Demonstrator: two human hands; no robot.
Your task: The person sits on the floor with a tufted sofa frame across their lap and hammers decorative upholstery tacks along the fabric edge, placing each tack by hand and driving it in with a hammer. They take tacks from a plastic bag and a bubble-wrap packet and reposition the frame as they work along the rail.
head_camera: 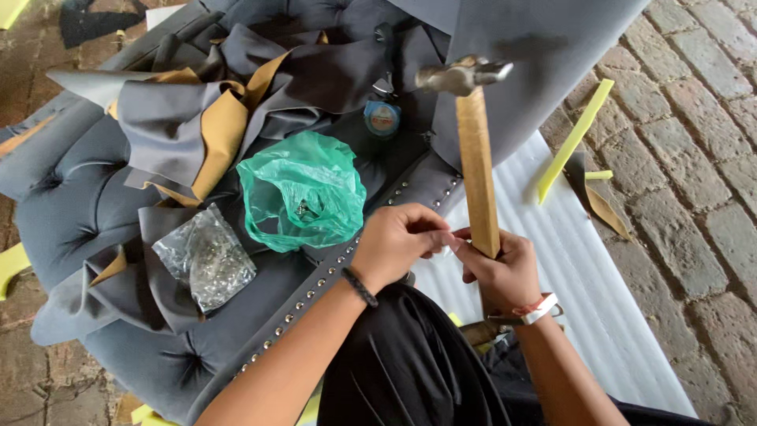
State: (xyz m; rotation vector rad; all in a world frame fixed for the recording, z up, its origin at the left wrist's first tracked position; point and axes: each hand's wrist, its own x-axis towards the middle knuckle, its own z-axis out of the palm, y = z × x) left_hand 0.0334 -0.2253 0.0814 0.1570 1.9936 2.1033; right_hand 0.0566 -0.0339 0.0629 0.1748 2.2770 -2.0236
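Here, a wooden-handled hammer point(475, 150) is gripped upright in the right hand point(502, 268), its metal head held over grey tufted upholstery point(87, 197) edged with a row of studs point(331, 268). The left hand point(394, 241) is pinched closed at the right hand's fingertips; what is pinched cannot be told. A green bag point(303, 189) and a clear packet point(203, 256) are laid on the fabric, above white foam sheeting point(583, 268) and brick paving point(694, 158).
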